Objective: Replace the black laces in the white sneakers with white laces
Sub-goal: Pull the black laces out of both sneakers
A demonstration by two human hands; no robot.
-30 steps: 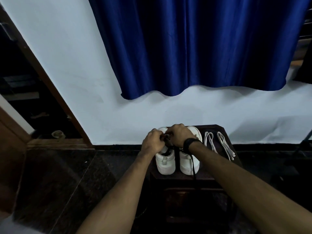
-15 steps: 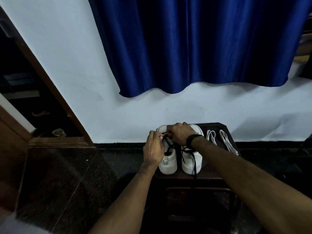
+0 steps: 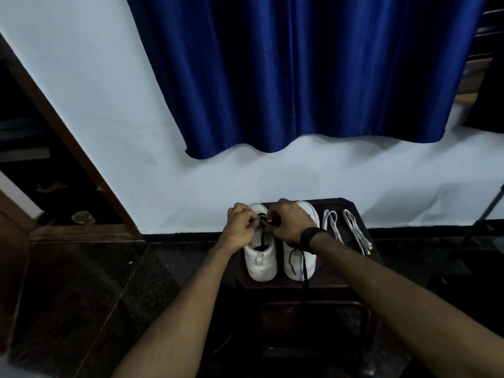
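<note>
Standing side by side on a small dark surface (image 3: 351,271), heels toward the camera and toes toward the wall, are two white sneakers. The left sneaker (image 3: 260,261) carries a black lace (image 3: 263,236) running down its tongue into the opening. The left hand (image 3: 240,227) sits over the toe end of that shoe, fingers curled and pinching the lace near the upper eyelets. The right hand (image 3: 289,223) reaches across from above the right sneaker (image 3: 300,257), its fingers likewise curled onto the same lace, the two hands nearly touching at that point. Exact finger placement on the lace is too small to resolve. A dark wristband (image 3: 309,237) circles the right wrist.

A loosened black lace (image 3: 302,264) trails from under the right wrist down the heel of the right sneaker and hangs past the front edge of the surface.

Two white laces (image 3: 345,230), each folded into a long loop, lie flat on the surface to the right of the right sneaker, just beside it and apart from each other.

Behind the surface stands a white wall (image 3: 109,105) with a blue curtain (image 3: 300,72) hanging against it. A brown door frame (image 3: 68,137) runs diagonally at the left. The floor (image 3: 81,296) is dark and speckled.
</note>
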